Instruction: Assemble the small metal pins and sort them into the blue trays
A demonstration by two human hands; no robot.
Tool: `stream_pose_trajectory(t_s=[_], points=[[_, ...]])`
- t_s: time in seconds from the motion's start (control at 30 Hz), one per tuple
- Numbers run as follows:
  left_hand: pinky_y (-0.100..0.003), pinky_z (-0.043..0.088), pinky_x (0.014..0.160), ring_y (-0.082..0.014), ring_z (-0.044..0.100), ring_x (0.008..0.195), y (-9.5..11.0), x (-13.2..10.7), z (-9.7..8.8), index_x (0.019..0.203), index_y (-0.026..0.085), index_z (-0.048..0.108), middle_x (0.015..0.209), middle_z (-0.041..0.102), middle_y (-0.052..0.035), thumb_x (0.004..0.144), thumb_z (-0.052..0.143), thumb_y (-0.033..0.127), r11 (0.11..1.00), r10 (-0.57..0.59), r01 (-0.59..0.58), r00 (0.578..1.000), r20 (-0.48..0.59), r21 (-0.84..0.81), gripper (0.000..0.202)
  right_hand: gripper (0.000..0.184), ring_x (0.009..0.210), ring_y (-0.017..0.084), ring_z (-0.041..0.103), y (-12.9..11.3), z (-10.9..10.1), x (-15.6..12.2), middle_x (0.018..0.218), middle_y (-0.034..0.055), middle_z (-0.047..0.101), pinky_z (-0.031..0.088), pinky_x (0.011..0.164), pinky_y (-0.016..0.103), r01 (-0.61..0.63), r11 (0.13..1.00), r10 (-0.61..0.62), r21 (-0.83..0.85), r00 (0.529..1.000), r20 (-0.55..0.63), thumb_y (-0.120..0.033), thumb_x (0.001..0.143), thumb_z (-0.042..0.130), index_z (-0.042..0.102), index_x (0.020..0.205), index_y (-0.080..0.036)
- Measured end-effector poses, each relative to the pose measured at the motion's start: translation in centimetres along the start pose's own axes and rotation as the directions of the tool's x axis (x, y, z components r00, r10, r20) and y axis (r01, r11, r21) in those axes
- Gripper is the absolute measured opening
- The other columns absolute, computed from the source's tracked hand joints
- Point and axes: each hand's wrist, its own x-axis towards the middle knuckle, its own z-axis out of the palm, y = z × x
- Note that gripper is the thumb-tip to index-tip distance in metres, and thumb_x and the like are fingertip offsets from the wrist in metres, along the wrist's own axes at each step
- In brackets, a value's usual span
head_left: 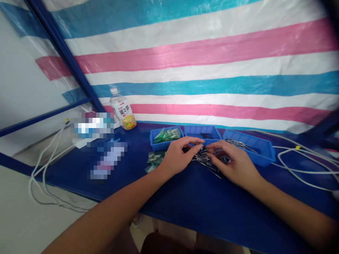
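Note:
A loose pile of thin metal pins (202, 160), silvery with some dark parts, lies on the blue tabletop. Over its left side my left hand (176, 155) is closed in a pinch, thumb near the forefinger. My right hand (235, 162) faces it from the right, its fingertips also drawn together just above the pins. Anything between the fingers is too small to make out. Left of the pile lie small clear packets (156, 157) with a greenish look, partly hidden by my left hand.
Behind the hands stand three blue bins: one with green packets (167, 134), a middle bin (194, 131) with a few dark pieces, and a right bin (261, 153) with more pins. A drink bottle (123, 109) stands back left. White cables (293, 160) run along the right.

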Motion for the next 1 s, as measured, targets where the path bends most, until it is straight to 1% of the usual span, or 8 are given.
stream_pose_trajectory(t_s=[0.1,0.23,0.43,0.53,0.63,0.87,0.93,1.0], points=[[-0.031,0.061,0.081,-0.0191,0.073,0.089,0.1,0.0,0.0,0.116,0.02,0.081,0.111,0.082,-0.0081,0.101,0.071,0.04,1.0,-0.024,0.024,1.0,0.015,0.001,0.027,0.012,0.084,0.021,0.073,0.0,0.1,0.0,0.107,0.0061,0.077,0.059,0.07,0.034,0.014,1.0,-0.015,0.016,1.0,0.018,-0.025,0.101,0.065,0.072,0.11,-0.027],[-0.031,0.06,0.08,-0.0178,0.072,0.085,0.1,0.0,0.0,0.115,0.02,0.081,0.109,0.082,-0.0077,0.1,0.072,0.039,1.0,-0.025,0.025,0.998,0.057,-0.014,0.026,0.006,0.076,0.018,0.071,-0.2,0.1,0.0,0.101,0.0038,0.077,0.055,0.063,0.031,-0.062,0.998,0.061,0.026,0.998,0.024,-0.023,0.098,0.068,0.07,0.101,-0.026],[-0.033,0.061,0.085,-0.0199,0.075,0.092,0.2,0.0,0.0,0.111,0.018,0.079,0.109,0.082,-0.0091,0.099,0.074,0.038,0.997,-0.047,0.049,0.998,0.039,-0.054,0.025,0.01,0.076,0.019,0.07,-0.3,0.0,-0.2,0.102,0.0048,0.077,0.055,0.063,0.031,-0.043,0.999,0.042,0.028,0.999,0.025,-0.025,0.1,0.066,0.069,0.109,-0.026],[-0.037,0.062,0.094,-0.0228,0.078,0.101,0.1,0.0,0.1,0.119,0.018,0.076,0.111,0.082,-0.0097,0.098,0.075,0.037,0.991,-0.047,0.054,0.997,0.061,-0.122,0.028,0.007,0.075,0.019,0.069,-0.2,0.0,-0.1,0.098,0.0045,0.077,0.056,0.067,0.032,-0.005,1.0,0.002,0.027,0.997,0.078,-0.026,0.102,0.064,0.07,0.106,-0.026],[-0.039,0.063,0.096,-0.0231,0.079,0.102,-0.2,0.0,0.3,0.132,0.02,0.069,0.108,0.081,-0.009,0.098,0.076,0.035,0.981,-0.061,0.07,0.997,0.053,-0.179,0.038,0.009,0.078,0.021,0.07,-0.3,-0.1,0.1,0.098,0.0057,0.077,0.057,0.07,0.034,0.04,0.999,-0.044,0.03,0.992,0.119,-0.027,0.103,0.063,0.071,0.105,-0.026],[-0.035,0.068,0.073,-0.0202,0.08,0.08,-0.7,0.3,0.6,0.142,0.022,0.052,0.108,0.076,-0.0081,0.09,0.084,0.036,0.915,-0.195,0.185,0.981,0.009,-0.358,0.063,0.008,0.078,0.021,0.07,-0.6,-0.3,0.1,0.1,0.0058,0.078,0.055,0.068,0.035,0.032,0.999,-0.031,-0.012,0.999,0.038,-0.027,0.103,0.065,0.072,0.105,-0.027],[-0.031,0.066,0.07,-0.0194,0.078,0.081,-0.5,0.3,0.5,0.138,0.02,0.056,0.104,0.077,-0.008,0.087,0.087,0.035,0.932,-0.181,0.175,0.983,0.01,-0.318,0.061,0.008,0.078,0.021,0.07,-0.8,-0.3,0.1,0.099,0.0061,0.077,0.055,0.067,0.035,0.049,0.999,-0.049,-0.02,0.999,0.002,-0.027,0.103,0.065,0.072,0.105,-0.027],[-0.029,0.064,0.072,-0.0185,0.076,0.083,-0.4,0.2,0.4,0.127,0.018,0.066,0.098,0.079,-0.0075,0.085,0.089,0.033,0.964,-0.145,0.144,0.989,0.014,-0.223,0.049,0.007,0.077,0.021,0.07,-1.1,-0.4,0.1,0.099,0.0065,0.077,0.055,0.066,0.035,0.069,0.997,-0.07,-0.03,0.996,-0.046,-0.028,0.103,0.065,0.072,0.105,-0.027]])
